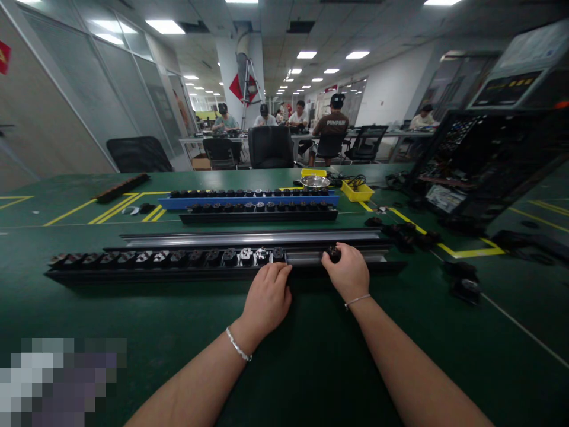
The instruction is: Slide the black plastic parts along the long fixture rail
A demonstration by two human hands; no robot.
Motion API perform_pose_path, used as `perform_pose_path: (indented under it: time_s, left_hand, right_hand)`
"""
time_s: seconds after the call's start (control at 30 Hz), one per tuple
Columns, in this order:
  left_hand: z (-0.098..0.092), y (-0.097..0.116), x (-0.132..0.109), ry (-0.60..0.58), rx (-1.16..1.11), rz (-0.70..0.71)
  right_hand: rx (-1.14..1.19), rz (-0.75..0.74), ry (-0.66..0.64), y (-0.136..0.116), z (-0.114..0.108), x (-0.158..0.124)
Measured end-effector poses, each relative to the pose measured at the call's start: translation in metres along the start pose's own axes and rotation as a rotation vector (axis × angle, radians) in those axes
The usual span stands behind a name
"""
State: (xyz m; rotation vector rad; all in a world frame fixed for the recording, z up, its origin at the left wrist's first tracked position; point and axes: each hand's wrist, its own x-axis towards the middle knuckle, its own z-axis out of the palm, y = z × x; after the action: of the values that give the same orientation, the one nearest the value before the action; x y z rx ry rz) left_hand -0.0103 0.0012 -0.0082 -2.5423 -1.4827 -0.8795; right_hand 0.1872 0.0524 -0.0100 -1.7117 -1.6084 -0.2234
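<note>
A long black rail [155,275] lies across the green table in front of me. Several black socket-like modules [195,257] sit in a row along its left and middle part, and bare silvery channel [306,258] shows to the right of them. My left hand [268,296] grips the rail's near edge beside the last module [278,254] of the row. Between the thumb and fingers of my right hand [351,273] is a small black module [333,254], held over the right part of the channel. Its underside is hidden.
Behind lie a second rail [249,238], a black filled rail [262,217] and a blue filled rail [249,202]. Loose black modules [466,290] lie at the right. A yellow bin [357,191], a metal bowl [315,181] and an equipment rack [480,160] stand farther back.
</note>
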Motion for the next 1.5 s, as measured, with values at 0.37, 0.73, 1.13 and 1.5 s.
perform_pose_path:
  time_s: [0.37, 0.73, 1.13, 1.5]
  left_hand:
    - [-0.001, 0.0, 0.0, -0.002, 0.025, -0.002]
    - [-0.001, 0.001, 0.0, 0.015, 0.018, 0.002]
    - [-0.002, 0.002, 0.0, -0.013, -0.005, -0.011]
    - [-0.001, 0.002, 0.0, 0.01, -0.007, 0.006]
  right_hand:
    - [-0.051, 0.064, 0.008, 0.008, -0.006, 0.003]
    - [-0.099, 0.106, 0.037, 0.02, -0.009, 0.007]
    - [-0.099, 0.151, 0.076, 0.032, -0.011, 0.009]
    - [-0.125, 0.181, 0.142, 0.039, -0.009, 0.011]
